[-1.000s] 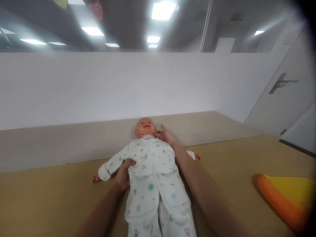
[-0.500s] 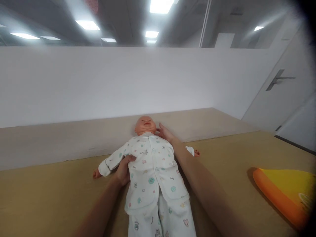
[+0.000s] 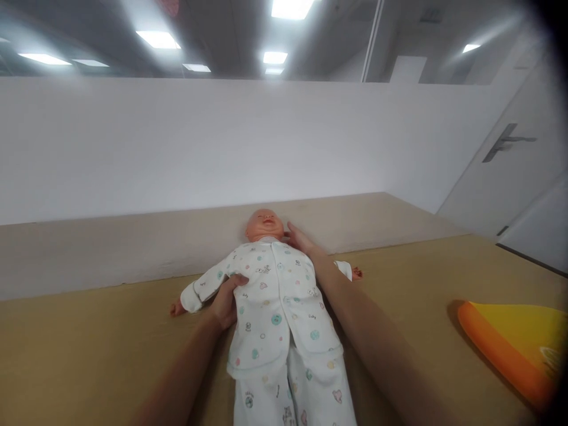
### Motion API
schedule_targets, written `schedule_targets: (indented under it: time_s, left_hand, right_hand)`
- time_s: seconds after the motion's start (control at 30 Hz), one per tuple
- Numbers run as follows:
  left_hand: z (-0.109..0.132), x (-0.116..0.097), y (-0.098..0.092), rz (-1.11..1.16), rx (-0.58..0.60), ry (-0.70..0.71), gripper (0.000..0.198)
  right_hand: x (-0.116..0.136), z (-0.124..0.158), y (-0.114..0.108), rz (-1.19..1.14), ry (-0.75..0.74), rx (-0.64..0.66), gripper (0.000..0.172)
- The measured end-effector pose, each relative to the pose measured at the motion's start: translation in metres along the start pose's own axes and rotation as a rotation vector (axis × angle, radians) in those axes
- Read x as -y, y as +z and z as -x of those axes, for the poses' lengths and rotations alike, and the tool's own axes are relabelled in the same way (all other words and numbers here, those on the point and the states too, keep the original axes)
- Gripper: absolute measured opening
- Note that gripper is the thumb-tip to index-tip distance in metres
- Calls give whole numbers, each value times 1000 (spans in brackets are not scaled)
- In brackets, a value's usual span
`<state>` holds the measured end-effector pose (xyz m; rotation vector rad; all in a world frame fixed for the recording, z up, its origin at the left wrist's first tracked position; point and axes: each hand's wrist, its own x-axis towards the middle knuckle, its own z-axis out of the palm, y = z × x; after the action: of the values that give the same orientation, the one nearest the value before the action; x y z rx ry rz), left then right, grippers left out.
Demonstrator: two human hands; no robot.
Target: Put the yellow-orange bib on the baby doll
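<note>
A baby doll (image 3: pixel 277 296) in white printed pajamas lies on its back, head away from me, arms spread out. My left hand (image 3: pixel 227 300) grips its side below the armpit, thumb on the shirt front and the other fingers hidden beneath the body. Beside the doll's neck and head is my right hand (image 3: pixel 299 238), with some fingers tucked behind the neck and one finger sticking up. My right forearm crosses over the doll's arm, of which only the cuff and small hand show.
The doll lies on a tan wooden surface (image 3: pixel 97 355). Behind it runs a pale ledge (image 3: pixel 110 245) below a white wall (image 3: pixel 199 142). A yellow and orange item (image 3: pixel 510 337) lies at the right. A door with a metal handle (image 3: pixel 506 142) stands at the far right.
The view has shifted slightly, so the doll and both hands appear a little further right. Both hands keep the same place on the doll.
</note>
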<state>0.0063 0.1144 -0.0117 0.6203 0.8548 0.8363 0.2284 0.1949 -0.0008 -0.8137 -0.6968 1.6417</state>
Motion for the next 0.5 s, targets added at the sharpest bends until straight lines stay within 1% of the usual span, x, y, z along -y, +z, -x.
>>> schedule_targets:
  time_s: [0.1, 0.23, 0.37, 0.5]
  left_hand:
    - [1, 0, 2, 2, -9, 5, 45]
    - [2, 0, 2, -5, -4, 7, 44]
    - [2, -1, 3, -1, -20, 11, 44]
    - [3, -2, 5, 3, -39, 2, 46]
  right_hand:
    - [-1, -8, -2, -8, 34, -31, 45]
    - [0, -12, -2, -35, 79, -64, 47]
    - [-2, -1, 1, 42, 113, -57, 50]
    - [-6, 16, -1, 79, 93, 28, 50]
